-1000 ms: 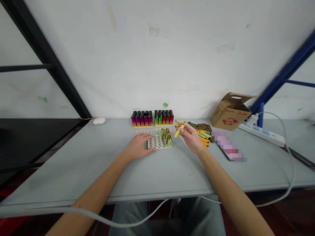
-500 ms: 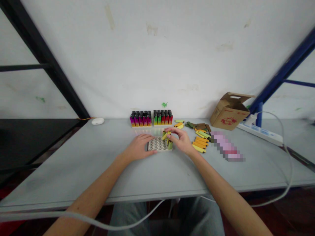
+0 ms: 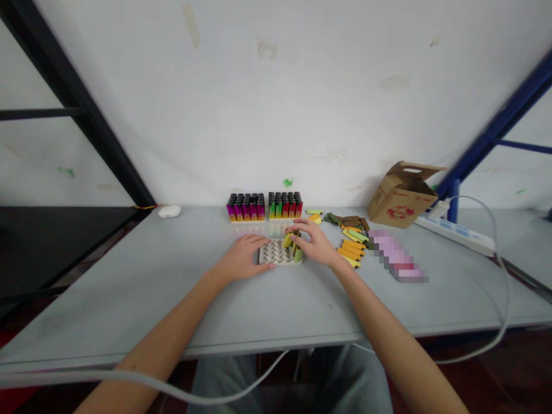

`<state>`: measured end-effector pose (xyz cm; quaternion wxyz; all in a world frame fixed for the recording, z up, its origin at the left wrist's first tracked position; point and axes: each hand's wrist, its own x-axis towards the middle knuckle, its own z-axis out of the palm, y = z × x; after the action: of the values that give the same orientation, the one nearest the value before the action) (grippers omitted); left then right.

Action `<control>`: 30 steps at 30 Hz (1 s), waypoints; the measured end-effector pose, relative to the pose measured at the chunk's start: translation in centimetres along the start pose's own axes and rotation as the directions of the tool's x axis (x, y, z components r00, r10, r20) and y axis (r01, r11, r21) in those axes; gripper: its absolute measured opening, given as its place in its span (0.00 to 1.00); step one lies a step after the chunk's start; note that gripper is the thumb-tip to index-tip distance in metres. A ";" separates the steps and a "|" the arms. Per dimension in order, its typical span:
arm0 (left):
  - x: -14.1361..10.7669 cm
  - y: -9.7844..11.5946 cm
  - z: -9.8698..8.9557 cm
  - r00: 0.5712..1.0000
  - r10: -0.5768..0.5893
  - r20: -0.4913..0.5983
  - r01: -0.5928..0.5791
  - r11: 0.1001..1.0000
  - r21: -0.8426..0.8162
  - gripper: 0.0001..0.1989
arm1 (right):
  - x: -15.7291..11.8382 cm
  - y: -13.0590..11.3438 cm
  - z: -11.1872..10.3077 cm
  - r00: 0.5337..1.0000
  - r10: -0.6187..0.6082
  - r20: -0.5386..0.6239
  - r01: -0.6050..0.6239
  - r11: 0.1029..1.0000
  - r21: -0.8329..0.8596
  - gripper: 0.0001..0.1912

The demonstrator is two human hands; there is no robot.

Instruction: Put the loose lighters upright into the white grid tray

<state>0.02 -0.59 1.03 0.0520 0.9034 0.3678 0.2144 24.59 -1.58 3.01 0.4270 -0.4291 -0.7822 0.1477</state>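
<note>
A white slotted tray [image 3: 276,253] lies on the table in front of me, several yellow-green lighters [image 3: 298,253] standing in its right end. My left hand [image 3: 242,259] grips the tray's left end, thumb along the near side and fingers at the far side. At the right end, my right hand [image 3: 317,244] is closed on a yellow lighter [image 3: 288,239], which is nearly upright over the slots. Its fingertips partly cover the neighbouring lighters. Whether the held lighter is seated in a slot I cannot tell.
Behind are a tray of purple lighters [image 3: 245,208] and one of green and red lighters [image 3: 285,206]. Loose orange and yellow lighters [image 3: 351,251] lie to the right, near a blurred pink item [image 3: 397,256]. A cardboard box [image 3: 401,198] and power strip [image 3: 459,232] stand farther right.
The lighter in my right hand has gone from slanted to more upright over the tray. My left hand has stayed in place on the tray.
</note>
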 end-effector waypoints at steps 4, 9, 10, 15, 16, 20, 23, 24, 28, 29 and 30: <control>0.0 0.1 -0.1 1.000 -0.006 0.002 0.006 1.000 -0.005 0.33 | 0.2 -0.2 -0.5 0.999 -0.004 0.041 0.006 0.998 -0.058 0.10; 0.0 0.0 0.0 1.000 0.000 0.004 0.000 1.000 -0.008 0.33 | 0.6 -0.5 -1.1 0.995 -0.033 0.092 0.041 0.995 -0.090 0.09; 0.0 0.0 0.0 1.000 -0.001 0.008 0.001 1.000 -0.005 0.33 | 0.8 -0.7 -1.1 0.994 -0.046 0.104 0.057 0.992 -0.112 0.09; 0.1 0.0 0.0 1.000 0.009 0.008 -0.009 1.000 -0.012 0.32 | 1.6 -2.1 -1.6 0.978 -0.107 0.179 0.156 0.946 -0.284 0.10; 0.1 0.0 0.0 1.000 0.013 0.004 -0.012 1.000 -0.015 0.32 | 1.7 -2.3 -1.7 0.975 -0.112 0.193 0.170 0.934 -0.315 0.11; 0.0 0.0 0.1 1.000 0.001 -0.009 -0.001 1.000 -0.019 0.33 | 1.8 -2.9 -2.1 0.970 -0.108 0.220 0.186 0.907 -0.377 0.11; 0.1 0.1 0.1 1.000 0.007 -0.005 -0.007 1.000 -0.020 0.33 | 1.6 -2.8 -2.2 0.968 -0.091 0.233 0.174 0.913 -0.369 0.11; 0.1 0.1 0.1 1.000 0.010 -0.005 -0.010 1.000 -0.020 0.33 | 1.6 -2.8 -2.2 0.967 -0.083 0.240 0.168 0.917 -0.361 0.11; 0.2 0.0 0.1 1.000 0.011 -0.014 -0.011 1.000 -0.028 0.32 | 1.6 -2.9 -1.8 0.968 -0.053 0.247 0.136 0.934 -0.331 0.12; 0.2 0.0 0.2 1.000 0.012 -0.014 -0.012 0.999 -0.031 0.32 | 1.6 -2.9 -1.8 0.972 -0.050 0.228 0.123 0.940 -0.318 0.12; 0.1 0.0 0.2 1.000 0.012 -0.013 -0.013 0.999 -0.034 0.32 | 1.6 -2.9 -1.9 0.979 -0.052 0.197 0.110 0.949 -0.297 0.12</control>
<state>0.15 -0.45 0.93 0.0637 0.9032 0.3586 0.2269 24.05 -2.26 6.71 0.2858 -0.4415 -0.8492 0.0466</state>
